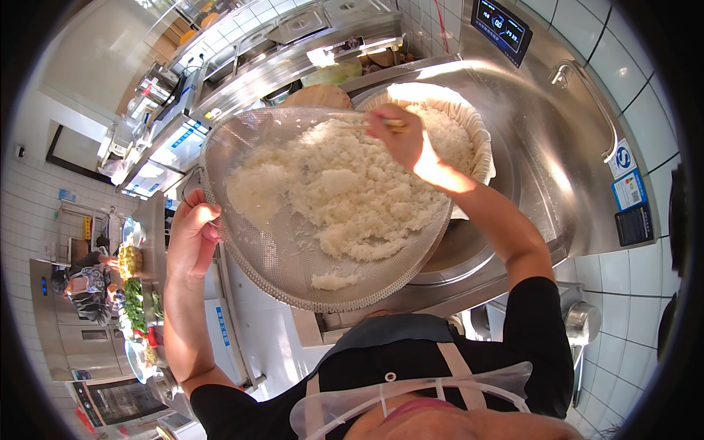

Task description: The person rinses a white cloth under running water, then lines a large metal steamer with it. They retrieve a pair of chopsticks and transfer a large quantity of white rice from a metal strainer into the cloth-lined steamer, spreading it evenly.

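My left hand (201, 225) grips the left rim of a large round perforated metal strainer basket (275, 264), which is tilted and holds a mound of cooked white rice (357, 198). Above the rice is my right hand (399, 135), closed around wooden chopsticks (352, 124) that point left over the basket. Behind my right hand stands a round steamer lined with pale cloth (484, 132), with more rice (445, 126) inside. The strainer's right edge overlaps the front of the steamer. A small clump of rice (333, 281) lies apart near the strainer's lower rim.
The steamer sits in a round steel cooker well (467, 250) on a steel counter (533, 165). A curved tap (586, 82) and a lit control panel (500, 30) are at the right. Behind the strainer is a round wooden board (319, 96). A co-worker (88, 286) stands far left beside vegetables (133, 308).
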Motion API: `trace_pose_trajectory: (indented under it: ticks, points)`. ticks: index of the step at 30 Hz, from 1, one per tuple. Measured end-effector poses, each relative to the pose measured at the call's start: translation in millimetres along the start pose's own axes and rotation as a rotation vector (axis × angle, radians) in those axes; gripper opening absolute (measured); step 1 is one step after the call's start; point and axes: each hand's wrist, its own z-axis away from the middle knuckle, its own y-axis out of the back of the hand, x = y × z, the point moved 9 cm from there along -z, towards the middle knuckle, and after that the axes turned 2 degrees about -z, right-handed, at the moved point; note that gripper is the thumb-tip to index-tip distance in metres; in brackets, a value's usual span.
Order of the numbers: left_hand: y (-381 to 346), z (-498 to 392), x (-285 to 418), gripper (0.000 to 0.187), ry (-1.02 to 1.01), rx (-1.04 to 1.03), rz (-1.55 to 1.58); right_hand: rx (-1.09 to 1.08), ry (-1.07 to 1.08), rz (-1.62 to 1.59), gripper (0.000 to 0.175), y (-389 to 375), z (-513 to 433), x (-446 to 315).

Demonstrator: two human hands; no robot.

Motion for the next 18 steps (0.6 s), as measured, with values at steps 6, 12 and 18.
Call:
trace_pose_trajectory:
  ticks: [6,12,18]
  points:
    - [7.0,5.1,-7.7,0.011,0.041,0.047,-0.030,-0.015,-0.129,-0.091,0.016,-53.3,3.3,25.0]
    - [14.9,4.2,-17.0,0.013,0.011,0.048,0.027,0.117,-0.137,0.323,0.018,29.2,29.1,49.5]
    - [11.7,-3.8,-14.2,0.018,0.000,0.010,0.042,0.322,-0.305,0.093,0.015,122.7,59.8,53.5]
